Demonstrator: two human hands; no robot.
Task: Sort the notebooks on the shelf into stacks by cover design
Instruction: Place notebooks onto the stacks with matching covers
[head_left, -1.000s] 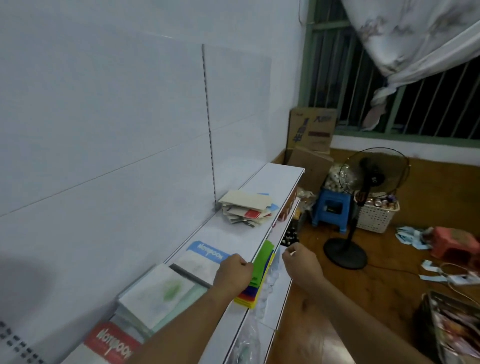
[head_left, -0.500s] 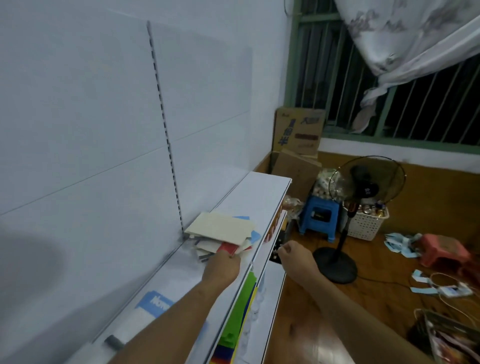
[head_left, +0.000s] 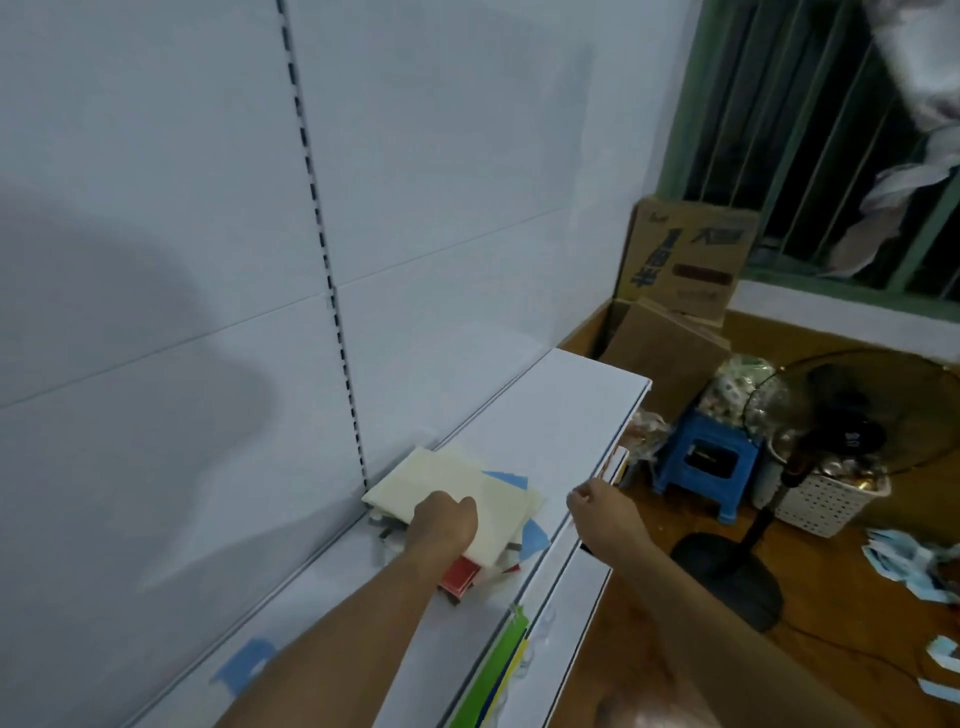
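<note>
Left hand (head_left: 441, 525) is down on the messy pile of notebooks (head_left: 467, 499) against the back wall of the shelf (head_left: 561, 415) — fingers curled onto the cream cover on top, apparently to lift it off. A red cover (head_left: 460, 574) and blue corners poke out beneath, so designs are mixed here. Right hand (head_left: 605, 512) hovers off the shelf's front edge — fingers loosely curled, holding nothing, likely ready to help.

My left hand (head_left: 441, 525) covered the near corner of the cream notebook (head_left: 457, 488); the notebooks beneath it (head_left: 460, 574) showed only red and blue corners, their designs unreadable. I could not tell whether the blurred right hand (head_left: 605, 514) pinched anything. The frame's edge cut the blue-labelled notebook (head_left: 244, 670).
</note>
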